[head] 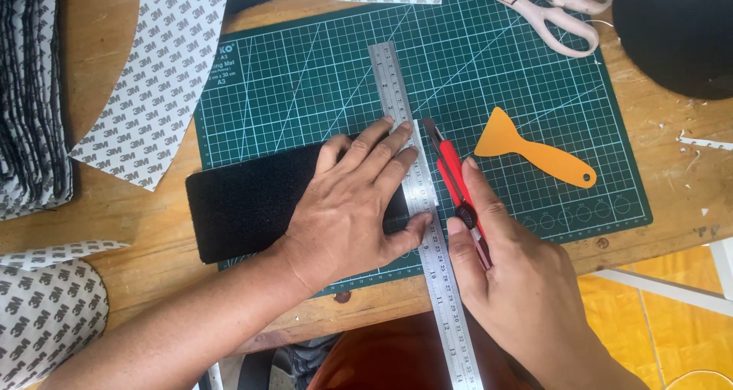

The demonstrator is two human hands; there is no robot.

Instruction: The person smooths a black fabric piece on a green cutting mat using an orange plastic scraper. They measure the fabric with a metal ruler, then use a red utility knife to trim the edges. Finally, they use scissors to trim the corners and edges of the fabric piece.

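Pressing left hand [347,199] flat, pinning stiff ruler [416,184] over soft, limp felt [244,207]; right hand [511,275], at 3 o'clock, gripping light knife [456,184]

the left hand [353,199] is pressing flat on a steel ruler [418,207] and a black felt strip [244,207] lying on a green cutting mat [321,77]. the right hand [508,272] is gripping a red utility knife [456,182], its blade sitting against the ruler's edge. an orange scraper [534,152] and pink scissors [553,8] are lying nearby.
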